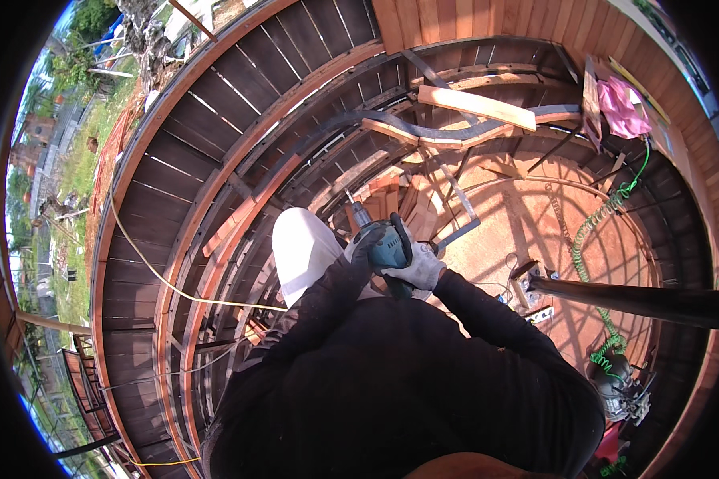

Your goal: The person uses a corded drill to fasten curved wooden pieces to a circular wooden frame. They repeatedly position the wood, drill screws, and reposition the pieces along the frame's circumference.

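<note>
Teal drill [388,251] held above lap, beside white-clad knee [302,243]; body grasped by gloved left hand [363,246], rear gripped by gloved right hand [418,267]. Trigger finger hidden. Plank [478,108] laid across curved frame [455,144] near right end. Green coiled hose [580,239] strung along right edge of round floor [495,209].

A teal-and-black power drill [387,249] is sitting between the gloved left hand [362,249] and the gloved right hand [420,268]. Beyond it, a pale straight wooden plank [478,106] is overlapping a curved wood-and-metal frame [425,137]. Rightward, a green coiled hose [577,251] is running inside the round reddish floor [495,211]'s right edge, toward a dark rounded machine [611,393].
</note>
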The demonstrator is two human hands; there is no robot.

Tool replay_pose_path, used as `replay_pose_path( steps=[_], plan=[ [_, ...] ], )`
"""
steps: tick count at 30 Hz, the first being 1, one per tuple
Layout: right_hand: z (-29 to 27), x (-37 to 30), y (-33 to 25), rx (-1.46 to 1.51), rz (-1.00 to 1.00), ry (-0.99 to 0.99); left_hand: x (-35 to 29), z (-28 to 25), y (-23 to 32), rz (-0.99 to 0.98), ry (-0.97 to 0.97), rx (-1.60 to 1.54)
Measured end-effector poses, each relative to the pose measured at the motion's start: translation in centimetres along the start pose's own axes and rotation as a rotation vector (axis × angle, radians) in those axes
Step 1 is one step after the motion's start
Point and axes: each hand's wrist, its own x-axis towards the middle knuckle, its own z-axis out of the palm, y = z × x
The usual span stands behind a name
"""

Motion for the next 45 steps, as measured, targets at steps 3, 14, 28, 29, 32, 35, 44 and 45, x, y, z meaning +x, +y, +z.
replay_pose_path(
  steps=[3,14,28,29,32,35,44,45],
  plan=[
    [0.7,-0.2,1.6,-0.023,0.087,-0.109,0.2,-1.7,-2.9,-0.050,0.170,-0.067],
    [0.7,-2.5,6.8,0.270,0.063,0.044,3.9,-0.3,-5.1,-0.173,0.286,0.053],
    [1.0,-3.9,9.9,0.477,-0.114,-0.056,2.1,2.2,-4.8,-0.189,0.619,-0.047],
    [1.3,-3.9,9.5,0.410,-0.079,-0.039,2.7,0.3,-5.6,-0.232,0.609,-0.064],
    [1.1,-3.9,6.7,0.292,-0.043,0.038,3.0,-1.2,-5.9,-0.233,0.472,0.062],
    [1.9,-4.5,8.8,0.148,-0.145,0.176,5.0,-4.3,-9.1,-0.309,0.388,-0.014],
    [1.0,-8.6,5.5,0.208,0.026,0.221,3.1,-2.5,-11.1,-0.475,0.275,-0.323],
    [1.2,-8.3,5.3,0.170,-0.001,0.212,2.4,-1.0,-9.6,-0.442,0.313,-0.315]
  ],
)
